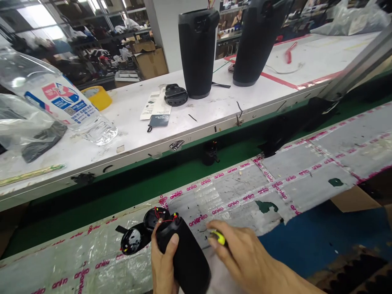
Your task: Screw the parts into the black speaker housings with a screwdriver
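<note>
My left hand (165,257) is wrapped round a black cylindrical speaker body (191,261), tilted, with red wires and a yellow connector at its upper end. Just to the right, my right hand (235,245) is closed round a small yellow-and-black tool (218,237); most of the tool is hidden by the fingers. Left of the speaker body, two round black caps lie on the taped work surface (239,183). The nearer cap (131,241) has a pale disc inside, while the other cap (156,216) holds red wires and partly touches the body's end.
On the white shelf (137,139) stand two tall black speakers (197,57) (257,45), beside a black round part (176,95), printed cards (153,107), a yellow tape roll (99,98) and a water bottle (70,102). A green belt runs below the shelf. A metal post (358,65) slants at right.
</note>
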Available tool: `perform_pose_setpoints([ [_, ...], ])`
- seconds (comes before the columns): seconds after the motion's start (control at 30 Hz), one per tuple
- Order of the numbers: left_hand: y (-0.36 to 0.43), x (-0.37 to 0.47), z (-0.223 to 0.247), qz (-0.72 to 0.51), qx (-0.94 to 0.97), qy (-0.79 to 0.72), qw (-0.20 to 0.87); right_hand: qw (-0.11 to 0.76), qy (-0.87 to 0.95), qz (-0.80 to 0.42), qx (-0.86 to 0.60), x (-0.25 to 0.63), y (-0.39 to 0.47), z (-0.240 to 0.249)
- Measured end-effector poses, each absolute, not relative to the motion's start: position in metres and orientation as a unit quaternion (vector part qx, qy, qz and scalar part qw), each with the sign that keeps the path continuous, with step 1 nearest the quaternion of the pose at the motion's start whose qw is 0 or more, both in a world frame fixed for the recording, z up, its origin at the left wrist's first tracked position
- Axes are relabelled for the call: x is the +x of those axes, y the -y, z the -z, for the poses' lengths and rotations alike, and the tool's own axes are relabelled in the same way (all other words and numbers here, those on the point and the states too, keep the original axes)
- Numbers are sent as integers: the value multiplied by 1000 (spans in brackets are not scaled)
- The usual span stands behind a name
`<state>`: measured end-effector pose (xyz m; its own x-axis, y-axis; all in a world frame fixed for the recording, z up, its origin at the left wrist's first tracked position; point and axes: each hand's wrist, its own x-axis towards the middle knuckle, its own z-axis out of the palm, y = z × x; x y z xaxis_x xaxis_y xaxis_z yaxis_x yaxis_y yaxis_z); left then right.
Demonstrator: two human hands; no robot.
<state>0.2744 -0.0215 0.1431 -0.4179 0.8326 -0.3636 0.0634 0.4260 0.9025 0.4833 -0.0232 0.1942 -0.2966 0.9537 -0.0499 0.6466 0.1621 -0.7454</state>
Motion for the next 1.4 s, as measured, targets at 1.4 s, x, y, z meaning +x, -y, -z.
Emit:
perform_pose_setpoints([
  [1.4, -14, 251, -90, -274, 676, -675, 114, 120, 705, -302, -631, 543, -210, -132],
])
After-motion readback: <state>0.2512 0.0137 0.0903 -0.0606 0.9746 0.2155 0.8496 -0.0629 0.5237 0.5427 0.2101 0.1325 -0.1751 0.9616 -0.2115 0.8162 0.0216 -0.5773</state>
